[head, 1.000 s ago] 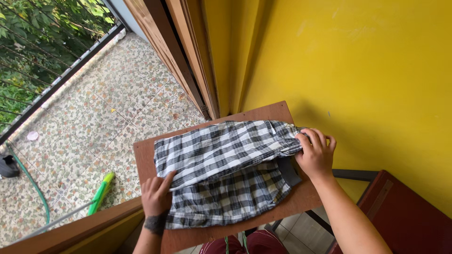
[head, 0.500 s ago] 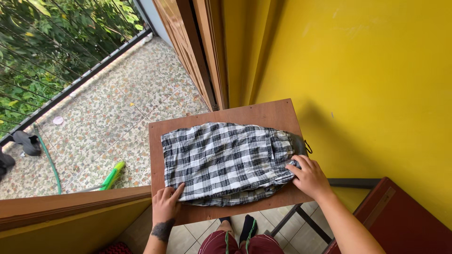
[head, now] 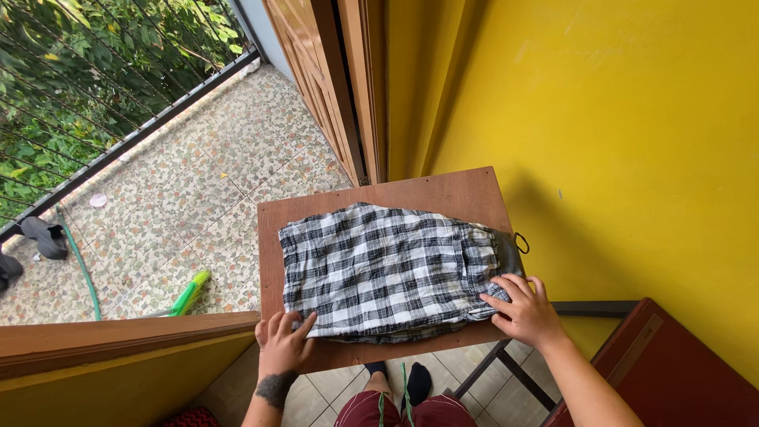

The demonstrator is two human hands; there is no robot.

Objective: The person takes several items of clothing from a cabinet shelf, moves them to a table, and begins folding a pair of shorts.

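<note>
- One yellow wall (head: pixel 617 142) is filling the right side of the scene, with a brown wooden door frame (head: pixel 348 87) standing at its left edge.
- Speckled terrazzo floor (head: pixel 182 182) is stretching away on the far left, ending at a dark railing (head: pixel 118 142) with green leaves beyond it.
- A brown wooden worktop (head: pixel 443 194) is sitting in the middle, close to the wall.
- A black-and-white checked garment (head: pixel 379 269) is lying folded flat on the worktop, covering most of it, with its dark waistband pointing right.
- A dark red board (head: pixel 672 372) is leaning at the near right corner.
- The right hand (head: pixel 528 312) is pressing down on the garment's near right corner, fingers spread flat rather than gripping.
- The left hand (head: pixel 282 344) is resting on the garment's near left corner, fingers (head: pixel 304 323) extended flat and slightly apart on the cloth.
- A green and yellow stick-like thing (head: pixel 190 294) is lying on the floor, left of the worktop.
</note>
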